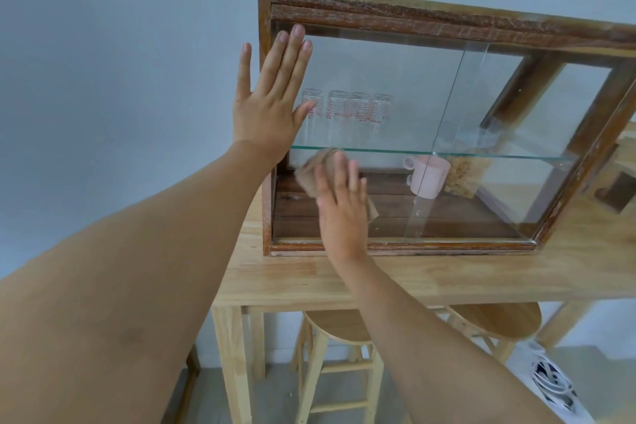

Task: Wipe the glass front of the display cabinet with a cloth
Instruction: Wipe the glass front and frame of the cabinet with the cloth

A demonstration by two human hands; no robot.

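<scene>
My right hand [339, 203] presses the cloth [315, 170] flat-fingered on the cabinet's [447, 19] lower-left glass [395, 79] — left hand [268, 103] spread open, bracing the frame. I'd judge most is left — especially the right pane.

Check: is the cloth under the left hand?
No, the cloth sits under the right hand, pressed flat on the glass front; the left hand rests bare higher up.

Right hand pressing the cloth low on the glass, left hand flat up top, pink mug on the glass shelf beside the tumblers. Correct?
Not quite: the head view shows the pink mug below the glass shelf, on the cabinet floor. The rest is right.
</scene>
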